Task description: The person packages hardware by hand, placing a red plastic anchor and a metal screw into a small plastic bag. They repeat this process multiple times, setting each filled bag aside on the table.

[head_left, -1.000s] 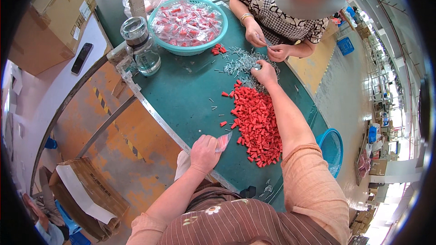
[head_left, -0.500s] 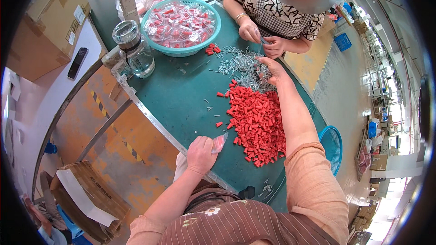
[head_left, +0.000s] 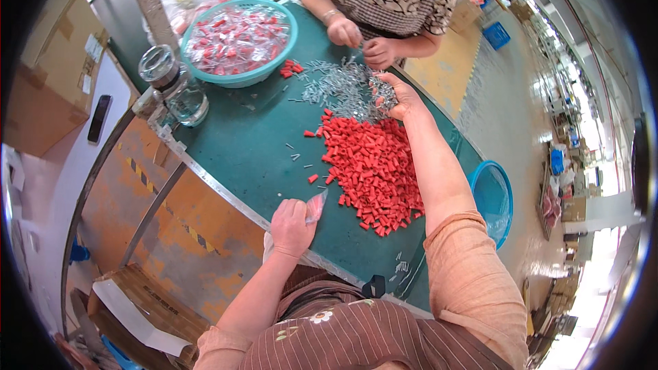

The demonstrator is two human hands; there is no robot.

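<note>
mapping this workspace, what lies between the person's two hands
In the head view, mainly the heap of red pieces, with green tabletop toward the left hand, which holds a small clear bag, and metal pins at the right hand.

Open green tabletop (head_left: 240, 147) here, a lane running from the left hand (head_left: 293, 228) up toward the teal basin (head_left: 293, 44), with a few loose screws (head_left: 295, 157) along its right side! On its left, the glass jar (head_left: 188, 101) guards the table's edge. Rightward, the red cone pile (head_left: 373, 175) blocks the way, the right forearm (head_left: 439, 161) walling its far side. Beyond the right hand (head_left: 401, 98), a co-worker's hands (head_left: 378, 53) crowd the screw heap (head_left: 332, 85).
</note>
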